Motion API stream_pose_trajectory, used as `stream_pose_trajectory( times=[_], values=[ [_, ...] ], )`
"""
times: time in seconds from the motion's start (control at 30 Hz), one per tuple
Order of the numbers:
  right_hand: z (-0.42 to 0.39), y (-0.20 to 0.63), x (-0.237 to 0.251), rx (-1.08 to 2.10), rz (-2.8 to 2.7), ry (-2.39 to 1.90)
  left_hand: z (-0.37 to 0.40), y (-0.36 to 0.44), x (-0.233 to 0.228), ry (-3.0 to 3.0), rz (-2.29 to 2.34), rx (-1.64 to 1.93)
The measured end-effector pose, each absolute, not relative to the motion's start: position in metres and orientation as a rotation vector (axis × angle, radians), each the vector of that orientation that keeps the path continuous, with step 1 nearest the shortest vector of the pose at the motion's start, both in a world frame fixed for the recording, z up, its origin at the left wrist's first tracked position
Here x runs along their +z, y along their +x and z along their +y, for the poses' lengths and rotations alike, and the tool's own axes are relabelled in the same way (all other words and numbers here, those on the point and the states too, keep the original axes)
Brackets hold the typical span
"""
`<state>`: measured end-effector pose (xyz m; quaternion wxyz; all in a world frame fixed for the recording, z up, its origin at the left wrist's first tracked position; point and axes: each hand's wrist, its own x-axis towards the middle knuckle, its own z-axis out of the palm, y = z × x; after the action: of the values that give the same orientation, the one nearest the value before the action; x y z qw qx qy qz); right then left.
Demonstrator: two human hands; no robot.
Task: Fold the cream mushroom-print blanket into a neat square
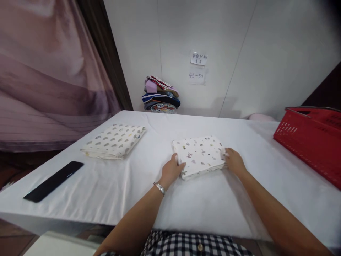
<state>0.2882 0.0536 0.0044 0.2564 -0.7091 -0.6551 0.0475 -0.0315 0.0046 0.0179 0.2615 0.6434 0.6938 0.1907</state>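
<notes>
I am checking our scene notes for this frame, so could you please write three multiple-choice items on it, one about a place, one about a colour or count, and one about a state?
1. Where does the red basket stand?
A. at the table's right edge
B. at the table's left edge
C. on the floor

2. How many folded printed cloths lie on the white table?
A. one
B. two
C. four

3. How do the hands meet the folded cloth in the middle?
A. both are lifted clear of it
B. only one touches it
C. one hand rests at each side of it

Answers: 1 A, the basket sits at the far right of the table. 2 B, the middle cloth plus another on the left. 3 C, the left hand touches its left edge and the right hand its right edge.
</notes>
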Motion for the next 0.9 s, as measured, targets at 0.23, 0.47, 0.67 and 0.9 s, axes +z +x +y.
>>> stream_pose_trajectory(
  times=[0.23, 0.47, 0.67, 0.9],
  values=[
    [0.014, 0.225, 0.007, -0.027, -2.390, -1.550, 0.005, -0.036, 0.015, 1.726, 1.862, 0.589],
    [0.011, 0.223, -0.018, 0.012, -2.425, -1.562, 0.037, -0.027, 0.025, 2.126, 1.830, 0.796],
    [0.008, 0.231, -0.008, 0.026, -2.439, -1.545, 0.071, -0.011, 0.009, 2.367, 1.776, 0.469],
    [-0.003, 0.278, -0.014, -0.060, -2.254, -1.688, 0.073, -0.014, -0.003, 2.351, 1.797, 0.417]
  ],
)
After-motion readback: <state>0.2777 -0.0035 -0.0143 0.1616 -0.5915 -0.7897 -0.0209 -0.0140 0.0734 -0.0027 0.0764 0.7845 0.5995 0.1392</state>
